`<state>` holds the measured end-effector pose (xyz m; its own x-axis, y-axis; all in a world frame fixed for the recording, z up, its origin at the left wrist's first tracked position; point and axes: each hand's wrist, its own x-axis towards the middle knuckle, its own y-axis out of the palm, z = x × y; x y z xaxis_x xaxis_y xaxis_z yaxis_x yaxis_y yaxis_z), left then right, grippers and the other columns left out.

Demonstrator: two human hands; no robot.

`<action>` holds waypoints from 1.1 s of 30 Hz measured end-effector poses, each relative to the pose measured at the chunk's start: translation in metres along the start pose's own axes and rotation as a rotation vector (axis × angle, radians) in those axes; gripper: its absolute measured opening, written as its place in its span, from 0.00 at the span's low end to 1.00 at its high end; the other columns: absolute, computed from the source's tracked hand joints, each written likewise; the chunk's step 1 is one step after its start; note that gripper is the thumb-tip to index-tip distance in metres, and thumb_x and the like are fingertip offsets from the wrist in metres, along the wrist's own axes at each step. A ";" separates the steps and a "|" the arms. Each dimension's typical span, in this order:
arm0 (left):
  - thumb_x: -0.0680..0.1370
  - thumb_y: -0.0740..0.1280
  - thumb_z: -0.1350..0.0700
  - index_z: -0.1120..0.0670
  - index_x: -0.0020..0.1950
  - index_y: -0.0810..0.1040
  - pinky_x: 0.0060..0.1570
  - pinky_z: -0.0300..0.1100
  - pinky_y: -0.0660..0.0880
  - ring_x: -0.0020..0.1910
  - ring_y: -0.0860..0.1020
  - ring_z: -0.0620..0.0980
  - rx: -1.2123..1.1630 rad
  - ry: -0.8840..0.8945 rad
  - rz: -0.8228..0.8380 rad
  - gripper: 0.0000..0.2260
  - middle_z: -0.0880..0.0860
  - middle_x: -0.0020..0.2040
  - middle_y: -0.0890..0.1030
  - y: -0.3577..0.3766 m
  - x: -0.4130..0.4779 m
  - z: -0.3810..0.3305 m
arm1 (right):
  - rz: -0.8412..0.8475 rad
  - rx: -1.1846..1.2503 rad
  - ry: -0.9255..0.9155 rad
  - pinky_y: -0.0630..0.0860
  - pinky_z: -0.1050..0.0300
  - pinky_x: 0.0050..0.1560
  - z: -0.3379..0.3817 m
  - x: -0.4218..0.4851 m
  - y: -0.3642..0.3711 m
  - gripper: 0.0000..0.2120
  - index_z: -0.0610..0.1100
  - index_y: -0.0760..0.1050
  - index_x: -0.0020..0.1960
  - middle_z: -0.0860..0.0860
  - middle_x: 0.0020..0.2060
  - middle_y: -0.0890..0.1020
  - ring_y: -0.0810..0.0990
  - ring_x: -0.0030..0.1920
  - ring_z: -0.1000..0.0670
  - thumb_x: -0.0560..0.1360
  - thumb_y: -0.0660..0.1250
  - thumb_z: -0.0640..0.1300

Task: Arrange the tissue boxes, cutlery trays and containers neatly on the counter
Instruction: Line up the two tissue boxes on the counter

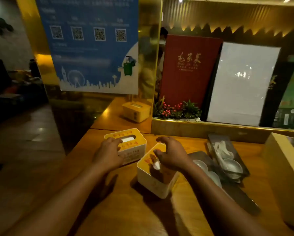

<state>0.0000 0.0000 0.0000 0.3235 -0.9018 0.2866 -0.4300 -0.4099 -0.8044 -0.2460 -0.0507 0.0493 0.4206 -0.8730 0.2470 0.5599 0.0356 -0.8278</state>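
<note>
Two white tissue boxes with yellow lids stand on the wooden counter [122,210]. The far tissue box [134,143] sits near the mirrored pillar, and my left hand [108,154] grips its near left edge. The near tissue box [153,181] stands turned at an angle to the first, and my right hand [172,154] clasps its top from above, with white tissue showing under the thumb. To the right lie two dark cutlery trays: one [228,155] with white spoons, another [209,171] partly hidden under my right forearm.
A gold mirrored pillar [108,108] with a blue poster rises behind the boxes and reflects a tissue box. A planter with red berries [175,111], a red menu [188,68] and a white board [241,82] stand at the back. A pale box [285,167] sits at the right edge.
</note>
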 end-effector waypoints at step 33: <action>0.68 0.80 0.52 0.53 0.63 0.76 0.65 0.50 0.70 0.73 0.67 0.56 -0.122 0.062 0.050 0.26 0.54 0.77 0.66 -0.004 0.033 0.078 | -0.063 -0.211 -0.046 0.78 0.48 0.50 0.038 0.045 0.110 0.07 0.52 0.80 0.53 0.51 0.46 0.85 0.80 0.46 0.48 0.75 0.69 0.49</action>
<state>0.0776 -0.0177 -0.0280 0.2484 -0.9266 0.2824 -0.5451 -0.3747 -0.7500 -0.1380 -0.0671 -0.0118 0.4245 -0.8468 0.3206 0.4265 -0.1253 -0.8957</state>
